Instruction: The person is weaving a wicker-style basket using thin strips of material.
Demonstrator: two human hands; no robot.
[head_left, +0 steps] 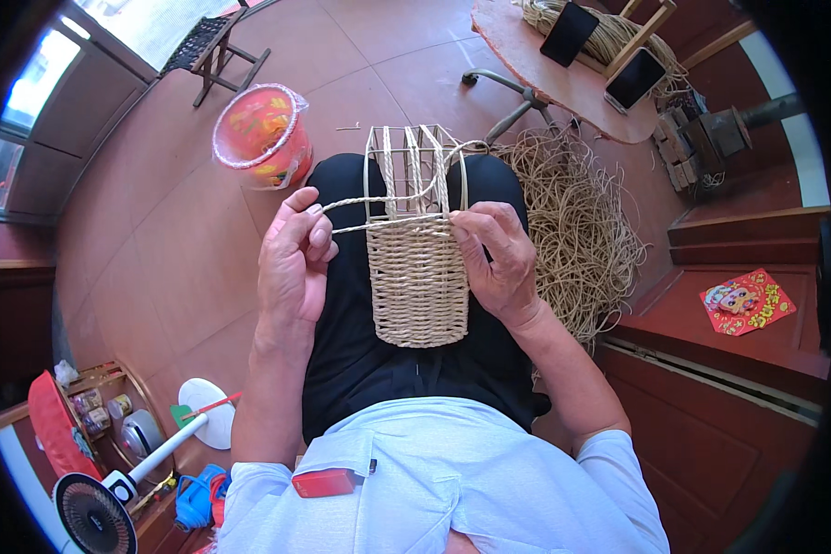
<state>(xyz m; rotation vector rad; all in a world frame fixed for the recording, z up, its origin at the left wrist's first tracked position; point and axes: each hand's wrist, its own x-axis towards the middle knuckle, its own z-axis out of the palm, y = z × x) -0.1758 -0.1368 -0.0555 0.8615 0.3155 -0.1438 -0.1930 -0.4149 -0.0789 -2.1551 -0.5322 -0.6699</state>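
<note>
A half-woven basket (419, 286) of straw-coloured twisted cord lies across my lap, its closed end toward me. At its far end bare upright frame rods show, some wrapped in cord. My left hand (295, 254), beside the basket, has fingers and thumb closed on a loop of twisted cord (365, 199), with two strands running to the basket. My right hand (499, 254) pinches the basket's right side at the top row of weaving, where the cord meets the frame; its fingertips partly hide that spot.
A large heap of loose cord (577, 231) lies on the floor to my right. Ahead on the left stands a red plastic-lined bucket (263, 134). A table (563, 74) with two phones is at the far right. A fan (97, 515) stands at the lower left.
</note>
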